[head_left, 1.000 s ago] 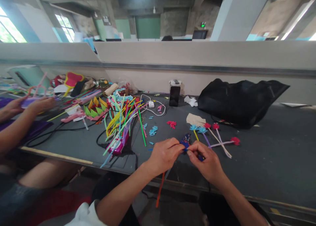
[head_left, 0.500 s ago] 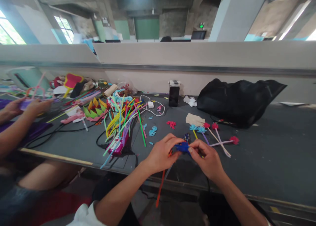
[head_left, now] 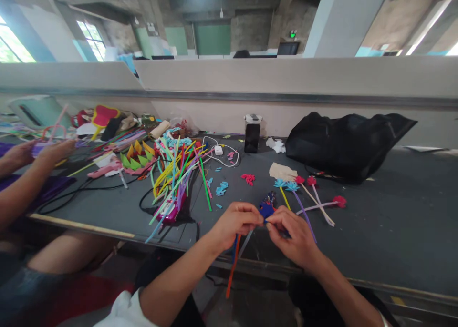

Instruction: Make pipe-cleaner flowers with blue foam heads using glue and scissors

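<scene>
My left hand (head_left: 236, 223) and my right hand (head_left: 290, 234) meet near the front edge of the dark table (head_left: 393, 222). Both pinch a small dark blue pipe-cleaner flower (head_left: 266, 209) between their fingertips. An orange stem (head_left: 232, 270) and a pale grey stem (head_left: 246, 243) hang down from my left hand, past the table edge. Just beyond my hands lie finished flowers: light blue ones (head_left: 286, 186) and red ones (head_left: 310, 180) on long stems.
A pile of coloured pipe cleaners (head_left: 179, 174) lies left of my hands. A black bag (head_left: 343, 143), a black phone (head_left: 252, 137), a white charger cable (head_left: 220, 151) and small red (head_left: 248, 178) and blue scraps (head_left: 222, 189) sit behind. Another person's hands (head_left: 39, 150) work at far left.
My hands turned the blue flower between the fingertips and drew slightly closer to me. The orange and grey stems now hang more plainly below my left hand.
</scene>
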### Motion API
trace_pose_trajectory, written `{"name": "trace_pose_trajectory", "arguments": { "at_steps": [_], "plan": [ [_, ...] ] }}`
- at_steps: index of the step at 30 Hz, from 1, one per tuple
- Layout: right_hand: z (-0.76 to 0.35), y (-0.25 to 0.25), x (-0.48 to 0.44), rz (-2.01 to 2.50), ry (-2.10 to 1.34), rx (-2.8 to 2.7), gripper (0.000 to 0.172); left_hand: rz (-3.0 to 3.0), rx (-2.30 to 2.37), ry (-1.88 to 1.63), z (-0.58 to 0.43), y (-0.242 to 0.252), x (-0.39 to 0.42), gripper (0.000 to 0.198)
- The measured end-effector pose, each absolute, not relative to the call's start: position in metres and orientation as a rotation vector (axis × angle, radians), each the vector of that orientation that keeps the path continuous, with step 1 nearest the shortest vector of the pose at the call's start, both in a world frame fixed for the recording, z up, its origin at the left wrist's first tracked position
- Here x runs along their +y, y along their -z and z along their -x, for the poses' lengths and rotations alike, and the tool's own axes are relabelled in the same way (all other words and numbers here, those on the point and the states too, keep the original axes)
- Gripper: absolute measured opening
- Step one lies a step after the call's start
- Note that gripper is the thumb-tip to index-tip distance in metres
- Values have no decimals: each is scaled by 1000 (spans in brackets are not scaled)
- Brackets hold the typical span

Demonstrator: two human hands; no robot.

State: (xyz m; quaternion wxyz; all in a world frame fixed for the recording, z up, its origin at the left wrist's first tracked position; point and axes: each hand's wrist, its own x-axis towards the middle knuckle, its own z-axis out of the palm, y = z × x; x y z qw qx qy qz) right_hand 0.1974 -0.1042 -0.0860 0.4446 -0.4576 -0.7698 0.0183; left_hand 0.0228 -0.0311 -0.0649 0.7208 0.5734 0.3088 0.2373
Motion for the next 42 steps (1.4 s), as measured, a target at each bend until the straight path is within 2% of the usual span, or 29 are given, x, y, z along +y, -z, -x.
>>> {"name": "trace_pose_trajectory", "arguments": {
  "at_steps": [2, 4, 10, 13, 16, 20, 23, 27, 29, 33, 36, 42],
  "plan": [
    [-196, 88, -104, 1098, -12, -1936, 12, -1058, 644, -324, -21, 64, -29, 19],
    [-196, 87, -104, 1125, -17, -1903, 11, -1067, 633, -308, -21, 64, -27, 24],
    [-199, 83, -101, 1341, -118, -1704, 10, -2068, 678, -1102, -19, 67, -30, 21],
    [-200, 83, -101, 1370, -133, -1689, 11, -2520, 593, -1229, -17, 71, -31, 22],
    [-200, 82, -101, 1368, -132, -1695, 11, -2724, 632, -1237, -16, 72, -31, 25],
    [-199, 80, -102, 1330, -96, -1730, 11, -2618, 587, -1098, -19, 72, -32, 23],
    [-200, 82, -103, 1248, -12, -1808, 10, -2199, 588, -872, -22, 71, -33, 17],
    [-201, 84, -104, 1158, 72, -1851, 11, -1673, 574, -558, -23, 67, -35, 28],
    [-201, 84, -103, 1179, 55, -1815, 10, -1582, 566, -518, -22, 64, -35, 30],
    [-200, 80, -103, 1309, -79, -1697, 10, -1997, 575, -772, -20, 62, -33, 19],
    [-200, 79, -104, 1360, -174, -1663, 11, -2387, 551, -928, -20, 68, -31, 20],
    [-201, 80, -103, 1364, -260, -1661, 9, -2596, 472, -1064, -18, 75, -30, 21]
  ]
}}
